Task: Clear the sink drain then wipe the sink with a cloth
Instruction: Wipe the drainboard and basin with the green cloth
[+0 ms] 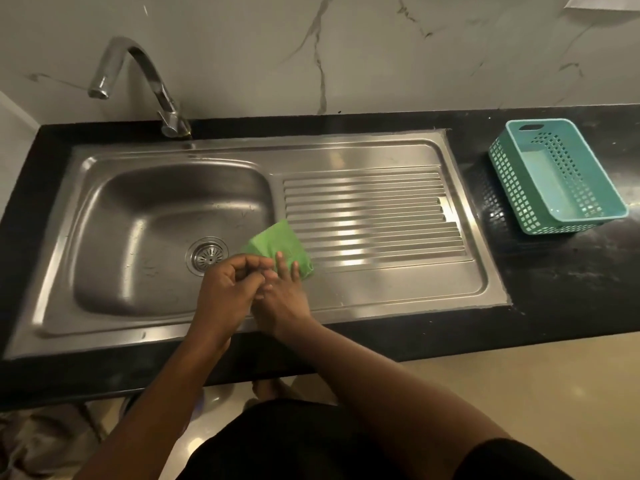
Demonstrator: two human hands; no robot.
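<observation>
Head view, the only one I have. Steel sink (114, 188) set into a black desk (554, 282), with a marble-patterned wall behind it. The basin is on the left and the ribbed drainboard (374, 209) on the right. A chrome tap (138, 71) rises from the back left corner, its spout arching over toward the left. The drain (206, 255) sits in the basin floor toward its front right, with the strainer visible; I cannot tell whether anything lies in it. The green cloth (273, 240) is folded or bunched and lies across the basin's right edge where it meets the drainboard, just right of the drain. Right grip (282, 299) reaches in from the lower right. Its fingers (279, 263) are straight and laid flat on the near part of the cloth, so it is not closed round it. Its thumb is hidden. Left grip (227, 289) comes in from the lower left and sits against the right one, touching it. Its fingers are curled, knuckles up, just in front of the drain. I cannot tell whether they pinch anything, as the fingertips are blurred together with the other hand. A teal perforated basket (512, 188) stands on the desk well to the right of the sink, and I can see nothing in it. At the bottom of the view are dark clothing and a pale floor.
</observation>
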